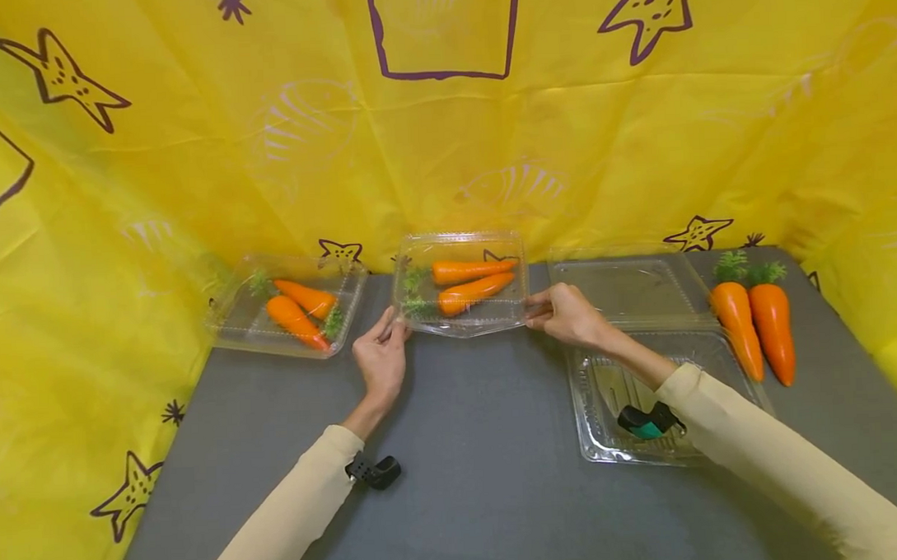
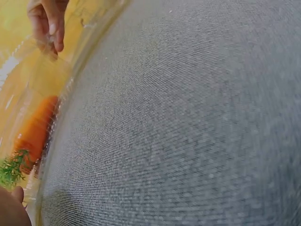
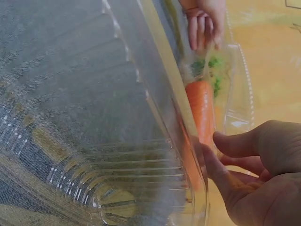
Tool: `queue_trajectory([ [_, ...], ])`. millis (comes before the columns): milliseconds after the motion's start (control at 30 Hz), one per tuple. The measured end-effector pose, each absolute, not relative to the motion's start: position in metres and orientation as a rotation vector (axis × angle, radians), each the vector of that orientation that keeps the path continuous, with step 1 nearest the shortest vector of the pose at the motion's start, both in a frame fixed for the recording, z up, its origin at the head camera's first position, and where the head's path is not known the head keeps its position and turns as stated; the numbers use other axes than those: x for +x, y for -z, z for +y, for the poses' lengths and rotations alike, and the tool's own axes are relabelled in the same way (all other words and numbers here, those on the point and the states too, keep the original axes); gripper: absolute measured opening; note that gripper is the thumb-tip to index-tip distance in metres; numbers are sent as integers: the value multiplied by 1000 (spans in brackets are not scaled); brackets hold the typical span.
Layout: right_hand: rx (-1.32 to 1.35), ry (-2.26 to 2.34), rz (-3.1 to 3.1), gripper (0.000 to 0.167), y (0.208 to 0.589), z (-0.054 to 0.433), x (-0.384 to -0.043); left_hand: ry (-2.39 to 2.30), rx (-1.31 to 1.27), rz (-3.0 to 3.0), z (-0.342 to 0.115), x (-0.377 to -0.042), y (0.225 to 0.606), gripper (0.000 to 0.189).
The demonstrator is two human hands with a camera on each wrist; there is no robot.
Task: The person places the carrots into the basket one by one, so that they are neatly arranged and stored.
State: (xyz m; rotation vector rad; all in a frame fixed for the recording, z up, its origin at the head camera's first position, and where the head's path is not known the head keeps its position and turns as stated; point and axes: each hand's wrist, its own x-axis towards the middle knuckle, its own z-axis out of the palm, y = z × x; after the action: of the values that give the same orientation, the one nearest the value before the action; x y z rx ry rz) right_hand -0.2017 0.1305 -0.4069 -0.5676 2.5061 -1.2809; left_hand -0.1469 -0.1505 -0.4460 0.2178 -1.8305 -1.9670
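Observation:
A clear plastic clamshell container is at the back middle, its lid over the base. Inside lie two orange carrots with green tops to the left, one behind the other. My left hand pinches the container's front left corner between thumb and fingers. At the front right corner, my right hand grips the edge the same way. The right wrist view shows the right thumb and fingers close at the rim, with a carrot seen through the plastic.
Left of it sits another clear container with two carrots. To the right, an opened clear container lies flat under my right forearm. Two loose carrots lie at its right side. A yellow patterned cloth rises behind the grey table.

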Motion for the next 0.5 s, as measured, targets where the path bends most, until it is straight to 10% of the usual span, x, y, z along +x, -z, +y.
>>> queue_trajectory([
  [500, -592, 1216, 2560, 34, 403, 135, -201, 1646, 288, -1986, -158, -160, 461, 20],
])
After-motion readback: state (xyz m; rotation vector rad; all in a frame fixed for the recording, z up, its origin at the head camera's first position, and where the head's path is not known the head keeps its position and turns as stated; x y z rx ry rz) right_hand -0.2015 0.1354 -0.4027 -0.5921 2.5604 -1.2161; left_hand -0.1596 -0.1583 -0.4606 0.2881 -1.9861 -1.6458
